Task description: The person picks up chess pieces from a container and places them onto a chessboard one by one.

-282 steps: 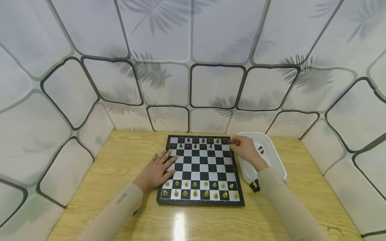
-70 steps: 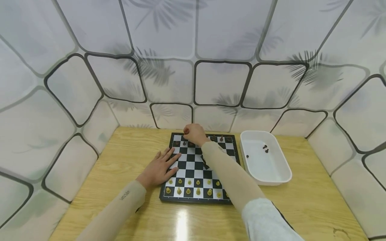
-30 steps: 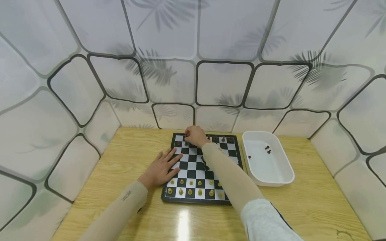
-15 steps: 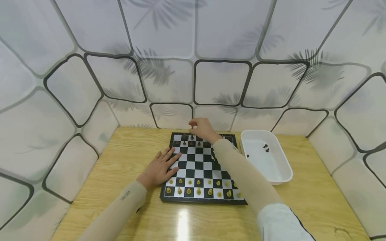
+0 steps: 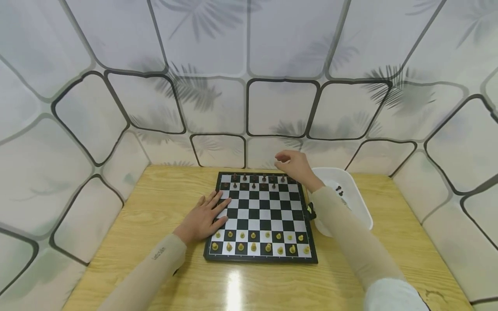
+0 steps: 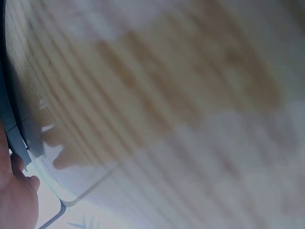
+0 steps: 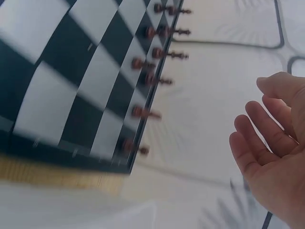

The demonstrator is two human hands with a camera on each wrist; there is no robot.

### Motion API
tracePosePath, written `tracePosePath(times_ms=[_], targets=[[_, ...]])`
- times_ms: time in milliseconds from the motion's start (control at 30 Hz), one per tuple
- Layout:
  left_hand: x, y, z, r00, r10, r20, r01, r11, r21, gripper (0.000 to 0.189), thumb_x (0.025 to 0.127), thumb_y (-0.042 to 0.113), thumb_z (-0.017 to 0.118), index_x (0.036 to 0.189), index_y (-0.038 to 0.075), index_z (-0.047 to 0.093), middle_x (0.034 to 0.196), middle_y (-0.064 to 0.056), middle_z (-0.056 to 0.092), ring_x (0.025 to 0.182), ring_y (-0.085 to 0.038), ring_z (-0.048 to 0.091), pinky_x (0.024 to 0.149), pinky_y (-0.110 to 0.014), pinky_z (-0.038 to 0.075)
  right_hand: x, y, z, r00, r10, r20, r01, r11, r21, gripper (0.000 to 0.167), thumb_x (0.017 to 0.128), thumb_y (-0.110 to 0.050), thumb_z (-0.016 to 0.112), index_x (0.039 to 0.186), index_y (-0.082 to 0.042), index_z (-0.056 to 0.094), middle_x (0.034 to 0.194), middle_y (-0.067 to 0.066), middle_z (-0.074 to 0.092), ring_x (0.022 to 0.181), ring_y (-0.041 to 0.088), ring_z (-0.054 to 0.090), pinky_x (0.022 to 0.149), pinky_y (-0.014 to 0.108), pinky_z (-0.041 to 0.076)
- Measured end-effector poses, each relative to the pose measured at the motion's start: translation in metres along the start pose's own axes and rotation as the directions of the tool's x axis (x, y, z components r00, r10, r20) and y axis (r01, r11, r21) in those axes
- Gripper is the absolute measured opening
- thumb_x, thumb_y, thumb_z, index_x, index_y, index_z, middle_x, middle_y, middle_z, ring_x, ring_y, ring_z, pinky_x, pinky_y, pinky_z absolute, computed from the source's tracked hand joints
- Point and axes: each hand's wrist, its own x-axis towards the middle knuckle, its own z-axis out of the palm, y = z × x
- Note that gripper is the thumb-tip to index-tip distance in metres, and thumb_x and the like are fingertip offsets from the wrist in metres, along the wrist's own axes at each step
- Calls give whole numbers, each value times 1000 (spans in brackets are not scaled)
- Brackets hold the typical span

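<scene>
My left hand (image 5: 202,218) lies flat at the left side of the chessboard (image 5: 259,214), fingers spread over its edge squares; only a little of this hand (image 6: 19,202) shows in the left wrist view. Beyond the board's far right part, my right hand (image 5: 295,166) is raised with loosely bent fingers. In the right wrist view the palm of that hand (image 7: 279,152) shows no piece in it. Dark red chess pieces (image 7: 143,112) stand in two rows along the far side. Yellow chess pieces (image 5: 253,247) fill two rows on the near side.
A white plastic tray (image 5: 357,203) stands right of the board, partly under my right forearm. Several small dark chess pieces (image 5: 339,190) lie inside it. The wooden table (image 5: 171,190) meets a patterned wall covering (image 5: 282,110) behind the board.
My right hand has let go of a dark chess piece in the back row, then risen and swung right toward the tray. My left hand stays on the board's left edge.
</scene>
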Motion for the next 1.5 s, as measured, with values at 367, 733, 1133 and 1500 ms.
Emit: tracePosePath(times_ms=[367, 733, 1133, 1500], targets=[[1, -1, 4, 1000, 6, -17, -6, 1000, 6, 68, 111, 56, 38, 169, 23, 29, 176, -17, 20, 163, -41, 19, 129, -66, 21, -50, 43, -42, 995, 15, -103, -23, 997, -73, 30, 103, -19, 69, 126, 0, 73, 119, 21, 76, 109, 37, 71, 93, 53, 59], [-1, 0, 4, 1000, -4, -17, 4, 1000, 3, 68, 110, 57, 38, 168, 24, 30, 176, -16, 18, 163, -40, 19, 130, -65, 19, -93, 77, -53, 992, 2, -128, -19, 991, -134, 27, 101, -17, 71, 121, 1, 75, 112, 20, 78, 102, 37, 73, 88, 52, 60], [0, -3, 6, 999, 4, -35, -4, 1000, 3, 67, 110, 56, 39, 168, 24, 30, 176, -16, 19, 163, -40, 19, 130, -65, 19, -113, 101, -37, 994, 110, -21, -112, 983, -144, 32, 99, -20, 73, 120, 3, 74, 113, 21, 78, 102, 37, 73, 89, 51, 60], [0, 1, 1, 1000, -1, -10, 1, 1000, -13, 68, 110, 57, 40, 168, 25, 29, 176, -16, 17, 164, -39, 17, 131, -64, 17, -116, 112, -25, 977, 213, 29, -206, 965, -160, 37, 100, -26, 71, 123, 3, 74, 114, 22, 77, 105, 36, 71, 91, 51, 60]])
